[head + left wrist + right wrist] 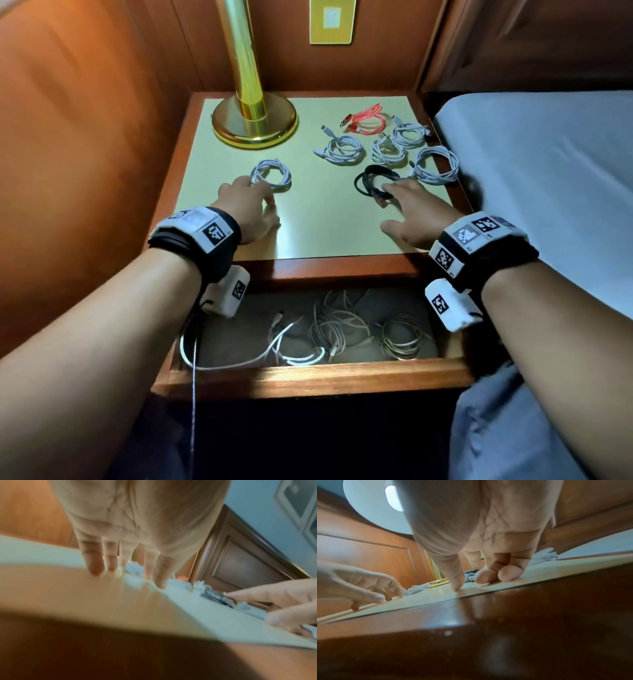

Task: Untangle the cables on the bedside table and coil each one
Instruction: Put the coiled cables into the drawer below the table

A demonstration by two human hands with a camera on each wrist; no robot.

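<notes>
On the smooth table (308, 233), bare room lies between the spread left hand (248, 209) and right hand (416, 214). White coil (270, 174) at 11, black coil (375, 181) at 1, both round loops. Left wrist view: straight fingers (93, 561) touch the top. Right wrist view: fingertips (485, 576) press by the wood edge (488, 615).

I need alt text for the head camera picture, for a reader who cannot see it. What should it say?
Two bare hands reach over a bedside table: the left hand touches a white coiled cable, the right hand a black coiled cable. Behind lie four more white coils, a red coil and a brass lamp base; loose cables fill the shelf below.
</notes>
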